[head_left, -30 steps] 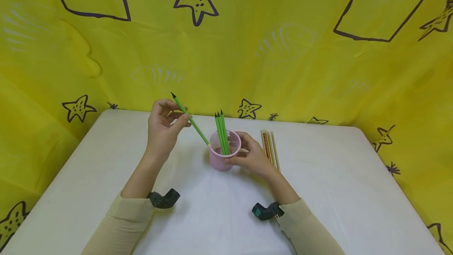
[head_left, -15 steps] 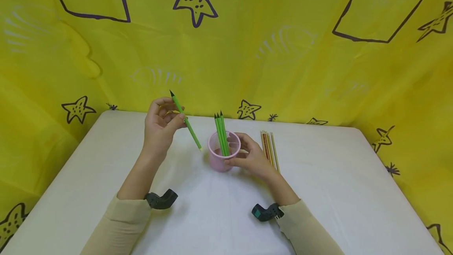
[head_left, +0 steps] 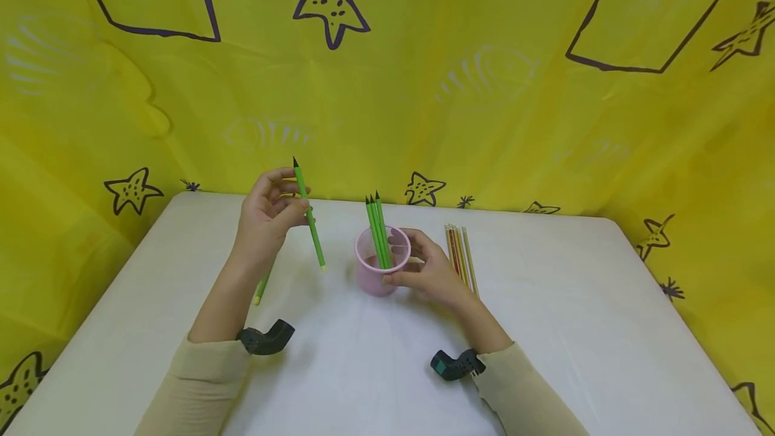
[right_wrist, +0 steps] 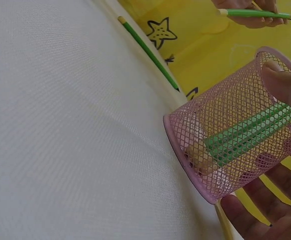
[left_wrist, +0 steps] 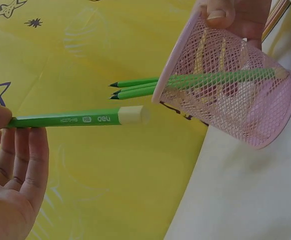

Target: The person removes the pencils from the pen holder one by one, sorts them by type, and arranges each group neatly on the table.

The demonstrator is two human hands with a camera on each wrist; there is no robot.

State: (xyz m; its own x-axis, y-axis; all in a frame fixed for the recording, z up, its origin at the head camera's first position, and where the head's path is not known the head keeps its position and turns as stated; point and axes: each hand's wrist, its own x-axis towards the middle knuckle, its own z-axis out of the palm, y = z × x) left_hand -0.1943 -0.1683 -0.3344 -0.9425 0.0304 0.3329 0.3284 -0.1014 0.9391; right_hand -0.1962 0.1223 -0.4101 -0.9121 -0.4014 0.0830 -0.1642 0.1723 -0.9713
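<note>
My left hand point(head_left: 263, 217) pinches a green pencil point(head_left: 310, 221) between thumb and fingers, black point up and pale eraser end down, left of the pink mesh pencil cup point(head_left: 369, 280). In the left wrist view the eraser end of that pencil point(left_wrist: 130, 115) stands apart from the cup's rim. My right hand point(head_left: 432, 268) grips the cup, thumb at the near side and fingers round the far right side. Three green pencils point(head_left: 377, 234) stand in the cup, points up, leaning together. Another green pencil point(right_wrist: 148, 52) lies on the table, partly hidden by my left forearm in the head view.
Several gold and red pencils point(head_left: 461, 254) lie in a bunch on the white table point(head_left: 575, 328), just right of my right hand and partly behind it. A yellow curtain point(head_left: 387, 86) with drawn stars hangs along the table's back edge.
My left hand has drawn the pencil leftward, away from the cup's rim, and the pencil has turned more upright. The pencil lying by my left forearm has come into view. My right hand stays put.
</note>
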